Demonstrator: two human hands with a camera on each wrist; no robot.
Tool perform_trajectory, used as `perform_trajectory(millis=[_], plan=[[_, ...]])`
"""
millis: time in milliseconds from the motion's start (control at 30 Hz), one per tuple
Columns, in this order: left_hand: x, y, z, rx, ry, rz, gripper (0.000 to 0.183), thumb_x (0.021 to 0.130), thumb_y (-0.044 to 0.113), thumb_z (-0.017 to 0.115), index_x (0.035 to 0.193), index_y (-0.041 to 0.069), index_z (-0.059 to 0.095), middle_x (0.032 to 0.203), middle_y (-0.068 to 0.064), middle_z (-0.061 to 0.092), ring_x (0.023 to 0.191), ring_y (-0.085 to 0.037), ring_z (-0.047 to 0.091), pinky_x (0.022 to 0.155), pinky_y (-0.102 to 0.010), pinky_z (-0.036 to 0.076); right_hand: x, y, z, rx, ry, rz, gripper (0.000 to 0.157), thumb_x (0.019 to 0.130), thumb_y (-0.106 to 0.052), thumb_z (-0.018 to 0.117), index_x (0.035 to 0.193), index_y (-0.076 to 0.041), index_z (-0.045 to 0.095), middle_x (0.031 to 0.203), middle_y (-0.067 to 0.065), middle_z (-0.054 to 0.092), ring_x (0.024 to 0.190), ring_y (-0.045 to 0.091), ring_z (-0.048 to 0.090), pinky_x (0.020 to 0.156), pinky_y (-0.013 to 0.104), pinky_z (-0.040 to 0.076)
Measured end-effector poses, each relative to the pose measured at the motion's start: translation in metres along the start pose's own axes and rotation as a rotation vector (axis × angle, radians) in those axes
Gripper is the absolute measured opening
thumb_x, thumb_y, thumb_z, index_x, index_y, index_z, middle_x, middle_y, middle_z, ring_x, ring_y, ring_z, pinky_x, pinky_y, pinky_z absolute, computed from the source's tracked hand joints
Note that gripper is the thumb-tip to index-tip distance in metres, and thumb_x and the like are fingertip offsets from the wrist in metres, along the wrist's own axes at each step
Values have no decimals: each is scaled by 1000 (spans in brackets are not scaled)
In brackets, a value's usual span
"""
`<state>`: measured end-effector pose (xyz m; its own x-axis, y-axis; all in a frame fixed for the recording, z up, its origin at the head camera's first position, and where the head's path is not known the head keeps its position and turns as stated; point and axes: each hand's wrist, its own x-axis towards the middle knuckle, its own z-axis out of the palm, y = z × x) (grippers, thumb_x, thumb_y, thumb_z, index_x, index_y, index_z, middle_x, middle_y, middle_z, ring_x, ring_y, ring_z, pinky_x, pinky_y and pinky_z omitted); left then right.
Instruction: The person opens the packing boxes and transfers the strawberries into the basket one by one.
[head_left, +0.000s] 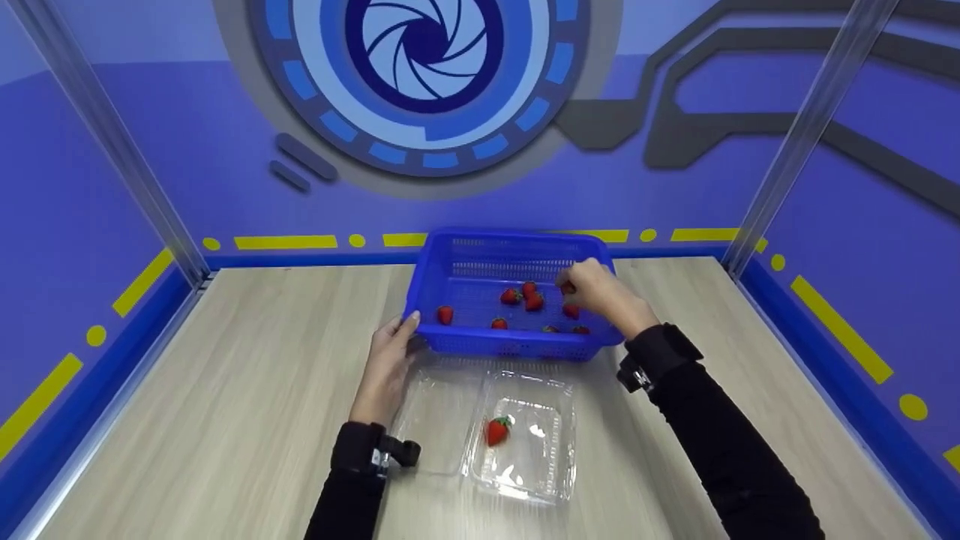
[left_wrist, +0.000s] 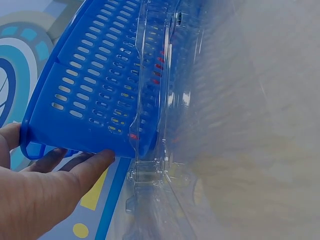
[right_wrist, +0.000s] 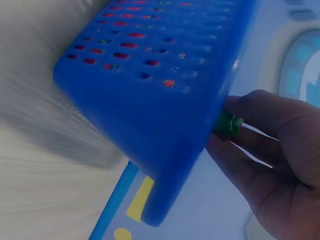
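Observation:
A blue plastic basket [head_left: 487,343] with slotted walls holds several strawberries [head_left: 533,301] scattered over its floor. My left hand [head_left: 386,367] grips its near left corner, the thumb on the rim and the fingers beneath, as the left wrist view shows. Over the basket's right side, my right hand [head_left: 596,289] pinches a strawberry [right_wrist: 227,125] between thumb and fingers. In the right wrist view its green leaves show, while the basket rim hides most of the fruit. In front of the basket lies an opened clear plastic clamshell box [head_left: 566,450], with one strawberry [head_left: 496,431] in its right half.
The clamshell's flat left half [head_left: 439,427] lies beside my left wrist. Everything stands on a light wood table [head_left: 247,420]. A blue-purple printed wall [head_left: 225,150] rises right behind the basket, with more panels and metal posts [head_left: 817,112] at the sides.

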<state>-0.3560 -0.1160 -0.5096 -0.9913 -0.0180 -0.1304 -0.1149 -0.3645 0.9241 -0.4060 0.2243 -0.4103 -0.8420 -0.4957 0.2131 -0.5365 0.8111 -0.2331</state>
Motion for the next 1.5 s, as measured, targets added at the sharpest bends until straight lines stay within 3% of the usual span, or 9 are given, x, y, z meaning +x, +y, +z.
perform_trajectory(millis=[267, 500, 700, 1000, 1300, 1500], plan=[[0, 0, -1, 2, 9, -19, 52, 103, 30, 61, 146, 2, 51, 147, -20, 53, 129, -29, 57, 112, -47, 43, -1, -5, 0, -6, -49, 47, 16, 78, 10, 70, 73, -4, 64, 68, 1, 50, 65, 18, 47, 57, 31, 40], [-1, -1, -2, 7, 12, -15, 54, 103, 30, 62, 147, 2, 50, 147, -20, 53, 130, -29, 56, 113, -48, 42, -2, -6, 3, 0, -40, 44, 11, 77, 8, 71, 79, -2, 69, 73, 4, 60, 67, 20, 53, 59, 34, 47], [-1, -2, -1, -5, 8, -1, 52, 104, 27, 60, 147, -1, 49, 147, -24, 51, 127, -30, 56, 113, -50, 41, -5, -3, 7, -34, -20, -13, 16, 77, 9, 70, 90, 2, 75, 90, 15, 75, 84, 30, 70, 73, 44, 59], [0, -1, -1, -24, -4, -3, 54, 103, 27, 62, 148, -1, 48, 148, -23, 50, 129, -30, 56, 112, -48, 43, -7, -5, 2, -30, -58, 29, 21, 80, 5, 77, 101, 4, 76, 102, 19, 75, 99, 37, 71, 86, 48, 59], [0, -1, 0, -37, -15, -5, 55, 104, 25, 60, 149, -3, 46, 147, -27, 50, 126, -30, 57, 112, -51, 41, -16, -8, 6, -57, -29, -1, 12, 82, 9, 72, 91, 2, 75, 91, 17, 75, 85, 31, 71, 71, 43, 60], [-1, 0, 1, -33, -12, -6, 57, 104, 26, 62, 149, -3, 45, 150, -24, 48, 129, -30, 55, 113, -49, 42, -30, -35, 10, -42, 58, -120, 22, 79, 12, 65, 94, 1, 76, 92, 14, 75, 87, 30, 72, 71, 41, 61]])
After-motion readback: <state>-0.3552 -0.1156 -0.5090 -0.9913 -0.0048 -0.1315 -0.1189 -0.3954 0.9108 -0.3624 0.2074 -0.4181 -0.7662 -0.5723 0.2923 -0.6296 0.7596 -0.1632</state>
